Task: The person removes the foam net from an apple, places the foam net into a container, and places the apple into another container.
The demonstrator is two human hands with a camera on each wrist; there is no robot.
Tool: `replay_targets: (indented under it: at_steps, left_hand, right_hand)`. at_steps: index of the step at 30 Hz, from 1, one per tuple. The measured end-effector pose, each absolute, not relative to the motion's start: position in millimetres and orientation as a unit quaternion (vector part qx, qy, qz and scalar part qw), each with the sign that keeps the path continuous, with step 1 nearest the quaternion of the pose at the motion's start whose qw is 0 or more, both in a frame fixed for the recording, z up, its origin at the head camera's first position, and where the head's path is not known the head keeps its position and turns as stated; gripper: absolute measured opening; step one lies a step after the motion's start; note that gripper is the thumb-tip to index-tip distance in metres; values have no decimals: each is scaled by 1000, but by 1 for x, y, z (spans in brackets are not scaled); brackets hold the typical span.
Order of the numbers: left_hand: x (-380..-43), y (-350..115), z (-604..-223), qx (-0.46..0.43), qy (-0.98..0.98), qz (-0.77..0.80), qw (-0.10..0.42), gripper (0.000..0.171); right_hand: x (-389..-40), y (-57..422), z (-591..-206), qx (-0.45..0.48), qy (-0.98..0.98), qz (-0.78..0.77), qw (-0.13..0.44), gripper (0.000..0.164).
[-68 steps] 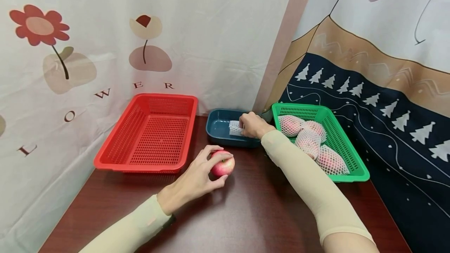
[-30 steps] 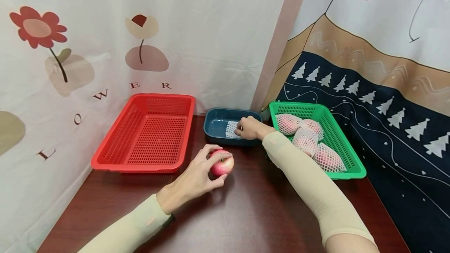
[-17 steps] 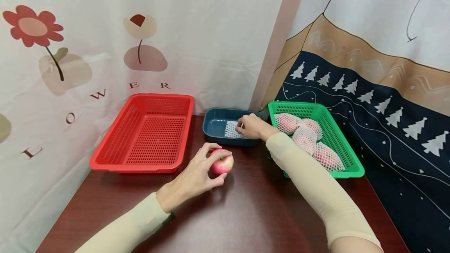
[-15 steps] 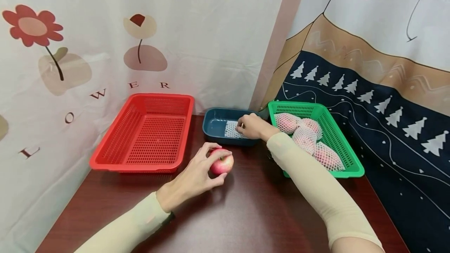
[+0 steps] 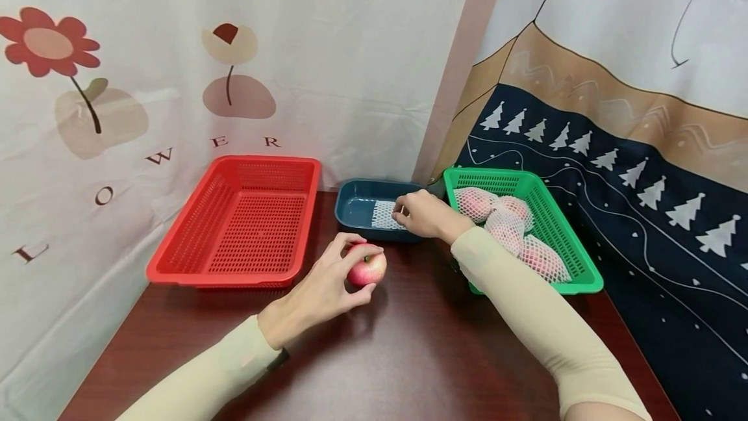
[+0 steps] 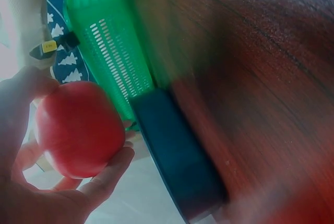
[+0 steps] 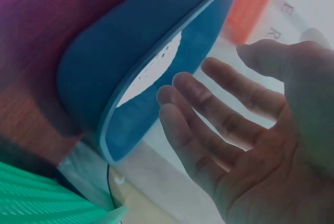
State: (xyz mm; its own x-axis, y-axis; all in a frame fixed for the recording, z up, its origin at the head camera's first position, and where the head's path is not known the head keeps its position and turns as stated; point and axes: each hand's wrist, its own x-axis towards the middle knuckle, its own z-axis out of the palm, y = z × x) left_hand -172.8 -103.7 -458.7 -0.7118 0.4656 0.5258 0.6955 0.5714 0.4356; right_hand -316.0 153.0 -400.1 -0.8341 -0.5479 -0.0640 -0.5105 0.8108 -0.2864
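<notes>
Over the dark wood table, my left hand (image 5: 318, 288) holds a bare red apple (image 5: 369, 269) between thumb and fingers. The left wrist view shows this apple (image 6: 81, 130) large, with fingers curled round it. At the back, my right hand (image 5: 429, 215) hovers over the right end of a dark blue tray (image 5: 355, 206). Its fingers are loosely bent and hold nothing, as the right wrist view makes plain for the hand (image 7: 250, 130). A white foam net (image 5: 384, 214) lies flat in the tray, partly hidden by that hand in the head view.
An empty red basket (image 5: 234, 278) stands left of the tray. To the right, a green basket (image 5: 575, 258) contains several apples in foam nets (image 5: 543, 257). Printed curtains (image 5: 350, 70) close off the back and the right side.
My right hand has let go of the foam net, which now lies in the tray, and its fingers have loosened just above it. My left hand keeps the apple in nearly the same place.
</notes>
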Motion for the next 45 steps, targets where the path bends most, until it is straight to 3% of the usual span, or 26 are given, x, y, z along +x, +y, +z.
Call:
replay_targets:
  at_steps: [18,45]
  left_hand:
    - [-179,-111,-447,-309,-880,-325,154,65]
    - [-197,-137,-423,-268,-888,-327,180,67]
  right_hand:
    - [-281,162,-392,-285,950,-127,28,31]
    - [-253,181,-384,-300,943,-145,-10,31]
